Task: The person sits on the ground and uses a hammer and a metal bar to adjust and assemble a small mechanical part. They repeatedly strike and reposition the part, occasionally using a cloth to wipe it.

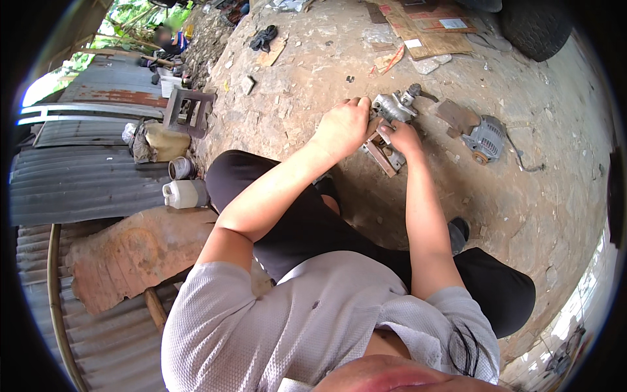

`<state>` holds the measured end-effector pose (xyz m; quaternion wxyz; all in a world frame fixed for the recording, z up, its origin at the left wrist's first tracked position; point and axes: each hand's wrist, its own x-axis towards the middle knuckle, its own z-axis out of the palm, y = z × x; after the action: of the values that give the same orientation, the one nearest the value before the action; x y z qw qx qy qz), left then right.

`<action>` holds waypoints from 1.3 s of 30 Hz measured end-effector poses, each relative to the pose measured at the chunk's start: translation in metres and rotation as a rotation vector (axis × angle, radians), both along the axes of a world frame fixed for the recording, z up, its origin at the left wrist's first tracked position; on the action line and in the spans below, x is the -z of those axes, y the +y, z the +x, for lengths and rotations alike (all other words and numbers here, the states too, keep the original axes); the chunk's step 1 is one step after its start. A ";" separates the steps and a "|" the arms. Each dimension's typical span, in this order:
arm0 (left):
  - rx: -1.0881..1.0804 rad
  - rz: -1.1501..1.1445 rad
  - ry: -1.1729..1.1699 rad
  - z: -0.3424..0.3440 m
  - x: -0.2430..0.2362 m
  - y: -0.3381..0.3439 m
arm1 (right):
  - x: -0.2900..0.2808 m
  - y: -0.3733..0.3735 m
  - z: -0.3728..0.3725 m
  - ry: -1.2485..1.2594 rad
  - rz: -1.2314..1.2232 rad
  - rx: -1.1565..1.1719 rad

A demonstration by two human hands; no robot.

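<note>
Nearest the lens: lower part of the person's own head [405, 377], at the bottom edge; then 1 pale grey shirt [287, 313]. Left hand [346, 122] and right hand [403, 138], count 2, both at 1 silver-grey metal housing [393, 106] and 1 brown-barred metal frame [380, 158]; both pieces lie low over the ground [294, 117], housing on the far side of the hands, frame on the near side. Left grip: fingers curled, left of the housing; what it encloses, if anything, cannot be told. Right grip: thumb and fingers bent at the housing's near side; cannot tell whether closed on a piece. Right of these, apart: 1 finned motor unit [486, 138] with 1 dark cable [519, 158] at its right; 1 brown plate [457, 116] just beside the unit. Far side: 1 tyre [537, 32] at upper right, 1 black cloth [263, 39] left of centre. Left: 1 white jug [185, 194], 1 open tin [181, 168] just beyond it; farther off, upper left, 1 other person [174, 44]
</note>
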<state>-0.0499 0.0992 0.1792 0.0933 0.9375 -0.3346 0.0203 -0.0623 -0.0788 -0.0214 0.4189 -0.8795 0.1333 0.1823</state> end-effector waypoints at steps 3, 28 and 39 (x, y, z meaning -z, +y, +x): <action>-0.160 0.127 0.145 0.020 -0.011 0.006 | -0.004 -0.004 0.000 0.077 0.087 -0.002; -0.149 0.126 0.104 0.028 -0.004 0.011 | 0.019 -0.011 0.002 -0.011 0.092 0.037; -0.421 -0.072 0.229 0.092 0.025 0.116 | -0.024 -0.166 -0.033 -0.224 0.551 0.711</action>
<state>0.0418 0.2150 0.1539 0.1579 0.9788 -0.1182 -0.0551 -0.0952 -0.2450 0.0024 0.6853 -0.6493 0.3272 -0.0404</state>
